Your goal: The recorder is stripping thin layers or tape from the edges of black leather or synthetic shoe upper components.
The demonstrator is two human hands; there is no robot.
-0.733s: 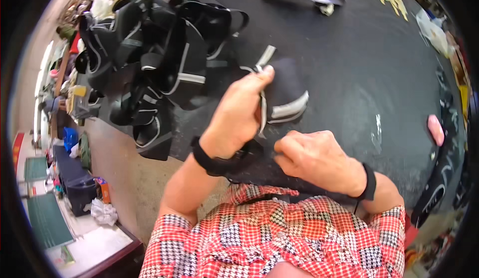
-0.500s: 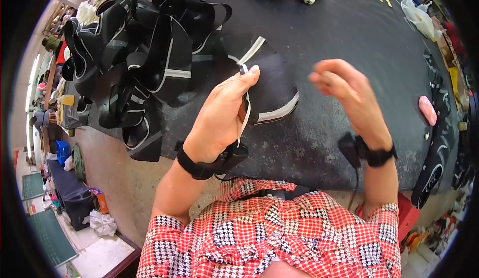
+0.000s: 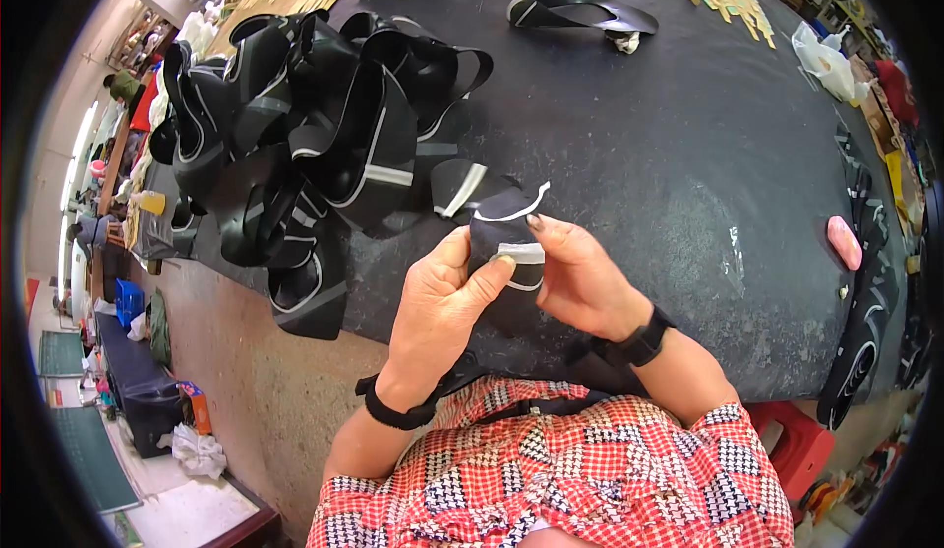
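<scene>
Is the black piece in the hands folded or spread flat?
Folded: the black piece bends over itself between the left hand and right hand, above the table.

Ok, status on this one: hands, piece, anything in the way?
Left hand and right hand both pinching black trimmed piece above table. Strap pile lies left, apart.

I counted two hands, my left hand (image 3: 447, 297) and right hand (image 3: 580, 277), both pinching one black strap piece with white edging (image 3: 506, 238). I wore two black wristbands, one on the left wrist (image 3: 393, 412), one on the right wrist (image 3: 639, 341). One dark desk (image 3: 639, 135) carried everything. One big pile of black straps (image 3: 305, 145) sat at my left; the pieces in it were too tangled to count. One separate black strap loop (image 3: 580, 7) lay at the far edge. One pink oval block (image 3: 844, 241) lay at my right. One white plastic bag (image 3: 826, 61) and one red stool (image 3: 792, 440).
</scene>
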